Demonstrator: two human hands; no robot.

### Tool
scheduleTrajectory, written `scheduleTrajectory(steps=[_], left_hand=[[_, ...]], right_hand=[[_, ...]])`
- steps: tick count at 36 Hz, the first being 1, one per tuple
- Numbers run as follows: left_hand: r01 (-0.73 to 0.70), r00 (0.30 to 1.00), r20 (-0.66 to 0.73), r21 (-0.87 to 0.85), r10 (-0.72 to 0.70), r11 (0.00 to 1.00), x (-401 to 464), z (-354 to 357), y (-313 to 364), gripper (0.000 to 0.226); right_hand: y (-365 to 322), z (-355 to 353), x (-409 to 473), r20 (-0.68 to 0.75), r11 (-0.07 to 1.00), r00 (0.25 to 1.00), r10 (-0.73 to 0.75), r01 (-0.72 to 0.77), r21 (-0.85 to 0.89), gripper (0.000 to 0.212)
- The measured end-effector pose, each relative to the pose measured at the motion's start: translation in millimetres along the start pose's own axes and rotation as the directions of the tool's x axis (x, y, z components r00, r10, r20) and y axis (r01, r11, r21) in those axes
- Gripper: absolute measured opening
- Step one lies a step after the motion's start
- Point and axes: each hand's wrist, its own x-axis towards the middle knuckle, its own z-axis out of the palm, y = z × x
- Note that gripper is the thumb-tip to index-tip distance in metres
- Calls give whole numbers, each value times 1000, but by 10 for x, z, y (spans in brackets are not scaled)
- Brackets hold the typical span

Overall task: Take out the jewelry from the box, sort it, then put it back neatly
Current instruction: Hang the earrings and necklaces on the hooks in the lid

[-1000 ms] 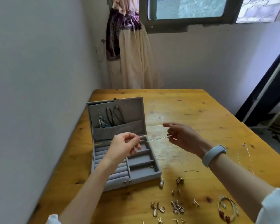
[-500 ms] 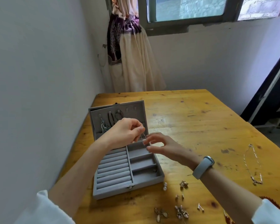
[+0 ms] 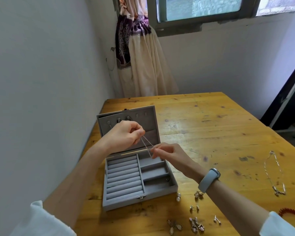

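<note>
Head view looks down on a grey jewelry box (image 3: 136, 178) standing open on the wooden table (image 3: 211, 133). Above its tray the left hand (image 3: 124, 135) pinches one end of a thin chain (image 3: 147, 143), and the right hand (image 3: 169, 155) pinches the other; both sets of fingers are curled. Left hand hides most of the lid's hooks. Earrings (image 3: 194, 223) lie blurred at the lower edge, a necklace (image 3: 276, 176) to the right, and a red beaded piece (image 3: 291, 212) is cut off.
</note>
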Motion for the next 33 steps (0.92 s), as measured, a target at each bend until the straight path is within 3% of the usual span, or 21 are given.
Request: scheduleTrajectory(steps=[4, 7, 11, 14, 18, 23, 27, 33], left_hand=[[-8, 995, -95, -25, 6, 1000, 4, -56, -151, 16], [-4, 976, -218, -92, -17, 996, 24, -60, -296, 13], [36, 956, -282, -161, -80, 986, 122, -11, -502, 5], [56, 958, -272, -121, -88, 991, 266, 81, -617, 15], [59, 954, -295, 0, -56, 998, 508, 225, -671, 9], [105, 860, -510, 224, 25, 969, 705, 358, -669, 14], [121, 753, -600, 529, 269, 840, 797, 427, -651, 9], [241, 686, -639, 649, 346, 721, 938, 486, -715, 14]], right_hand=[[66, -119, 83, -110, 968, 994, 8, -35, -250, 22], [45, -321, 210, -186, 943, 983, 12, -73, -324, 22], [-143, -629, 446, -319, 978, 945, 72, -130, -166, 21], [-361, -750, 641, -329, 994, 938, 107, -109, 14, 21], [-682, -773, 916, -328, 994, 944, 44, -8, 109, 23], [-932, -740, 1173, -338, 994, 937, -86, 57, -94, 23], [-1051, -714, 1325, -320, 986, 940, -115, 69, -151, 21], [-1120, -642, 1450, -295, 983, 950, -105, 55, -173, 21]])
